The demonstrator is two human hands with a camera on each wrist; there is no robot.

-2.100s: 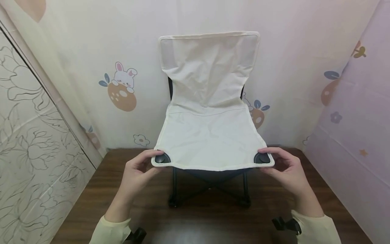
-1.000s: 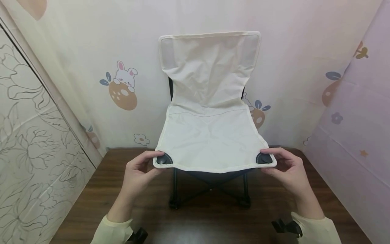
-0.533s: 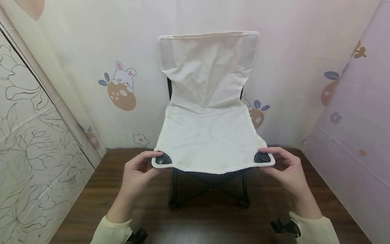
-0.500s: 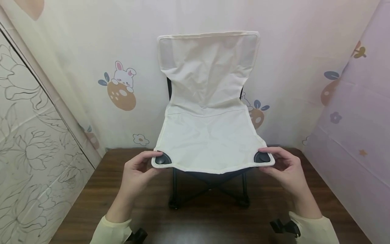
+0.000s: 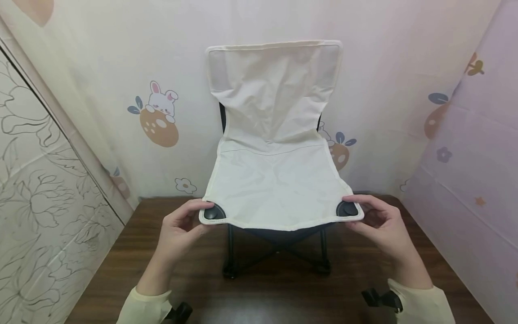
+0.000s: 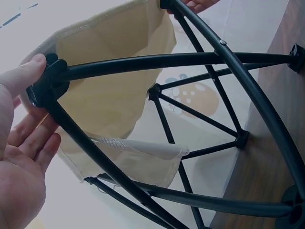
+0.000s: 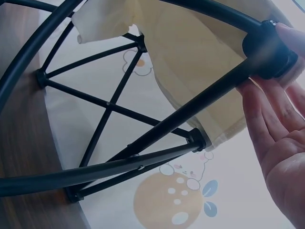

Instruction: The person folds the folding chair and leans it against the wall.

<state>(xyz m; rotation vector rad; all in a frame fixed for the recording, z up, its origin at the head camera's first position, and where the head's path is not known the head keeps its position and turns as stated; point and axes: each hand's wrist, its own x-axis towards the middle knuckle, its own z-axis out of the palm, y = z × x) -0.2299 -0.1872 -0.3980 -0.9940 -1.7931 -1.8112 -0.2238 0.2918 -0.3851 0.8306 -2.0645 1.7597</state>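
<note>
Both hands (image 5: pixel 180 229) (image 5: pixel 384 228) pinch the front seat corners (image 5: pixel 217 212) of a cream folding chair (image 5: pixel 275 180).

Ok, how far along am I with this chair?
Looks done: the chair stands open on the wooden surface, backrest up and seat spread over the frame. In hand: your left hand and right hand each pinch a front corner of the seat. Remaining, probably: just letting go, as both corners are gripped.
</note>
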